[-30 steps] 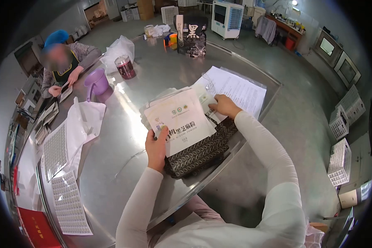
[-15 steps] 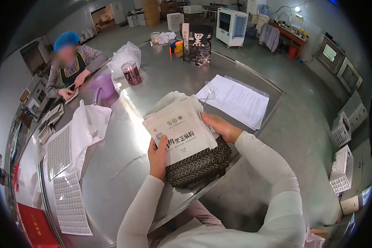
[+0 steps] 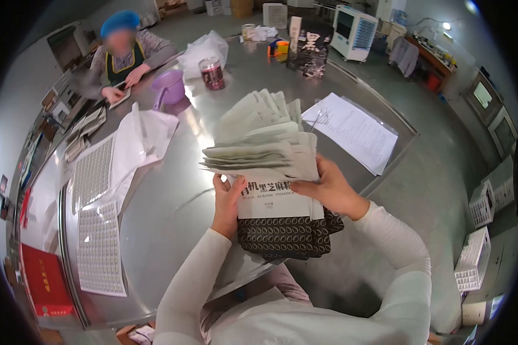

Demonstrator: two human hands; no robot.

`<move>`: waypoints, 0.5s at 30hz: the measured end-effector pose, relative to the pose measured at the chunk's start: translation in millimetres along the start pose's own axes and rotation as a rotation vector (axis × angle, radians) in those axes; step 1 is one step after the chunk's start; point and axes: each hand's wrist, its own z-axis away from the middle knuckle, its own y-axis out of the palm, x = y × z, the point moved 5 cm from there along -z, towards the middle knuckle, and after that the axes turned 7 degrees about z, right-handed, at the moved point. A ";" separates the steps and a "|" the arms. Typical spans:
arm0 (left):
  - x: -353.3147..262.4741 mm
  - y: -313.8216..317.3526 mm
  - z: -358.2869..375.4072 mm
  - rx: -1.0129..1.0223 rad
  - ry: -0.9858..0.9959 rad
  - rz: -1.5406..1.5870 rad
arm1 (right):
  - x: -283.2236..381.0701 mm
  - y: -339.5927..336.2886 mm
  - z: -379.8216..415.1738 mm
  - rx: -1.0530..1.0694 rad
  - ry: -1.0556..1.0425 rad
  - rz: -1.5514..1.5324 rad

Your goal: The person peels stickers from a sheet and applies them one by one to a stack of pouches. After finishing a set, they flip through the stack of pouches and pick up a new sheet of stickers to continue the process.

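Note:
A thick stack of flat paper pouches (image 3: 270, 198), white above with black print and dark patterned below, lies at the near edge of the metal table. Its upper part is bent over, so that many pale pouch ends fan out. On the left side my left hand (image 3: 227, 204) is closed on the stack, thumb on the printed face. My right hand (image 3: 334, 187) grips the right side, its thumb across the print and its fingers behind the edge. Printed sheets (image 3: 354, 135) lie just beyond my right hand.
Sticker sheets (image 3: 99, 250) and white plastic (image 3: 149, 135) lie at left. Farther back are a purple jug (image 3: 170, 89), a jar (image 3: 212, 75), a tape dispenser (image 3: 278, 48) and a black bag (image 3: 309, 49). Across the table sits a co-worker (image 3: 124, 57) in a blue cap.
The pouches' upper ends, flat before, are now bent and fanned. My right hand has moved its thumb onto the printed face. The view has shifted, with the table's objects farther right.

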 end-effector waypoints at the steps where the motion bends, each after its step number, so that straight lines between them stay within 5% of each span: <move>1: 1.9 -4.6 5.6 -0.037 -0.080 0.027 | 7.7 5.3 3.6 0.002 -0.033 0.033; 4: -2.1 -17.7 12.2 0.238 -0.248 0.094 | 30.4 20.9 11.1 0.046 -0.095 0.007; 9: -41.2 -37.3 25.5 0.343 -0.157 -0.007 | 37.8 38.5 -4.1 0.030 -0.171 0.143; 11: -67.9 -41.1 28.4 0.274 -0.046 -0.086 | 38.3 47.2 -15.9 -0.038 -0.229 0.164; 15: -123.4 -37.1 42.5 0.203 0.090 -0.225 | 7.4 92.2 -33.5 -0.056 -0.105 -0.296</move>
